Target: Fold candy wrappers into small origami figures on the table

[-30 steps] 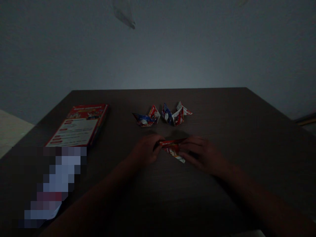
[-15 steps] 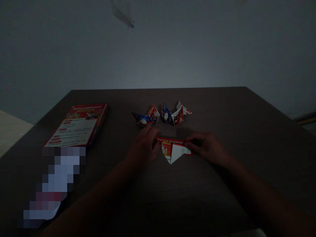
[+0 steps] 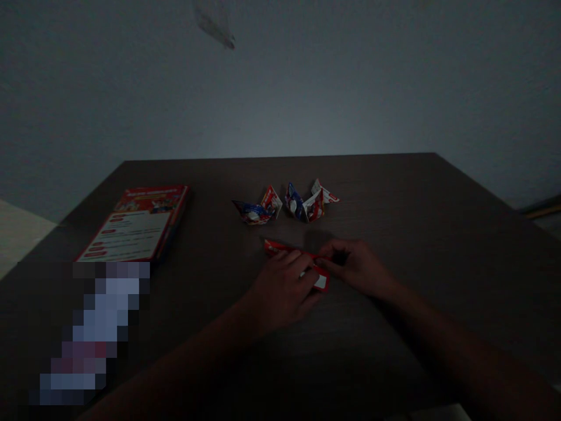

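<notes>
A folded sheet of printed paper point(image 3: 323, 281), red and white, lies slanted on the table under my hands. My left hand point(image 3: 287, 286) is laid across its middle with bent fingers holding it down, hiding much of it. At the paper's right end, my right hand point(image 3: 355, 266) pinches the red upper edge between thumb and fingers. Just beyond stand two folded paper pieces with raised points: a blue and red one point(image 3: 256, 211) on the left and a blue, red and white one point(image 3: 309, 204) on the right.
A stack of red-bordered printed leaflets point(image 3: 135, 225) sits at the left of the dark wooden table point(image 3: 394, 193). Nearer me, a pixelated patch covers something pale. Behind the table rises a plain wall point(image 3: 350, 88). The light is dim.
My left hand has moved right and nearer me, from the paper's left end onto its middle. The paper has turned, and its white pointed flap is now covered. My right hand still pinches the edge.
</notes>
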Tool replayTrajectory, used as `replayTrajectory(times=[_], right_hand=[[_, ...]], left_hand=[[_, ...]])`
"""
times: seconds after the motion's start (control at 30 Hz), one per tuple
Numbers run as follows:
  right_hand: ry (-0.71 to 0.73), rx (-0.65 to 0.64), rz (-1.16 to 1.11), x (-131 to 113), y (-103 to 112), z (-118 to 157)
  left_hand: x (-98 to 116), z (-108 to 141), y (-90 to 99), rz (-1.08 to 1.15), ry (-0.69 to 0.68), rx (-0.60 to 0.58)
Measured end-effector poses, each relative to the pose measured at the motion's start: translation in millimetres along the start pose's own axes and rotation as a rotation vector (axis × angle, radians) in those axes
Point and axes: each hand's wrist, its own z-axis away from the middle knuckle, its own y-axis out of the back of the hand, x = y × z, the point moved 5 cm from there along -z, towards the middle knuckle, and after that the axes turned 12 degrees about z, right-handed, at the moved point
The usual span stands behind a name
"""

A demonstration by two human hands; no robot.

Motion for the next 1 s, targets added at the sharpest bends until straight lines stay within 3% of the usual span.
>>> replayTrajectory(times=[0.37, 1.0], right_hand=[[0.124, -0.023, 0.152, -2.3, -0.3, 1.5], [0.258, -0.142, 0.195, -10.7, 5.6, 5.2]], left_hand=[[1.0, 0.9, -4.6, -0.039, -0.004, 0.031], [-6.4, -4.5, -10.9, 0.228, 0.228, 0.112]])
